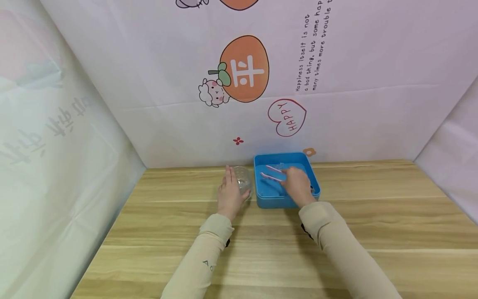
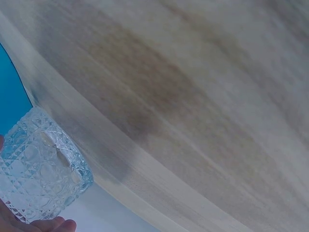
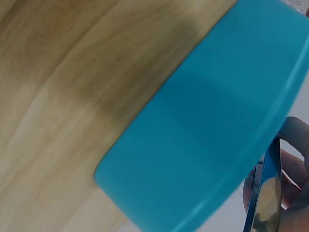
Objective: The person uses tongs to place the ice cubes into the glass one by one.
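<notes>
My left hand [image 1: 229,194] holds a clear cut-glass cup [image 1: 243,177], with the fingers along its left side and the thumb at its near side. In the left wrist view the cup [image 2: 46,169] shows a diamond pattern, and something small and pale lies inside. My right hand [image 1: 297,185] grips a pair of tongs with pink tips [image 1: 273,178]. Those tips are spread apart over the inside of a blue box [image 1: 280,202], pointing left. The metal back end of the tongs [image 3: 267,198] sticks out of the hand in the right wrist view.
The cup stands just left of the box, near the back edge of the wooden table [image 1: 257,249]. Small clear items [image 1: 279,165] lie in the box, hard to make out. A white printed cloth [image 1: 168,133] rises behind the table.
</notes>
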Demonstrator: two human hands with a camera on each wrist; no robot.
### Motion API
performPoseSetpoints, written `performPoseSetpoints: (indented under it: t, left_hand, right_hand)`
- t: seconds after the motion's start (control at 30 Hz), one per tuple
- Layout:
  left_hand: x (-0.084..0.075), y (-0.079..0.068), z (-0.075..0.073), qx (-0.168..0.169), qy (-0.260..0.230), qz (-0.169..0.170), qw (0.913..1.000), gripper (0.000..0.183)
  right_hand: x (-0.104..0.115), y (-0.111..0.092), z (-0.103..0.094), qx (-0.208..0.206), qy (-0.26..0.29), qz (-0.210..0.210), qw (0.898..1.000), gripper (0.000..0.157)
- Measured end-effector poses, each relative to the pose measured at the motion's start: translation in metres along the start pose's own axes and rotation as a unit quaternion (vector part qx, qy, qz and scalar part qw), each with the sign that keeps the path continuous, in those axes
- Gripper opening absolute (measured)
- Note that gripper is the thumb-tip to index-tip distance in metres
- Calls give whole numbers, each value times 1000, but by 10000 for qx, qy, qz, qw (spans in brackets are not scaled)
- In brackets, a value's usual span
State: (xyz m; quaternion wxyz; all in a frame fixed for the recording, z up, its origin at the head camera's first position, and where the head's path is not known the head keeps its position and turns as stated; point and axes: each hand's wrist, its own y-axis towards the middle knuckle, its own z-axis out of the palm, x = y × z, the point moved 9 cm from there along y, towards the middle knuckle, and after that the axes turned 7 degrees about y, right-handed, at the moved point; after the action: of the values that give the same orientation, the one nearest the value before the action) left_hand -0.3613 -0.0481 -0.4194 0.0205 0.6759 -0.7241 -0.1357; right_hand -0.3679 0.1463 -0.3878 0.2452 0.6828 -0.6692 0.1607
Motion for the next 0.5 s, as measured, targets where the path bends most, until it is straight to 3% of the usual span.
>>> performPoseSetpoints:
  t: [0.5]
  left_hand:
    - [-1, -3, -6, -235, 38, 79, 9997, 93]
  right_hand:
    - [-5, 2, 17, 170, -192, 76, 9996, 35]
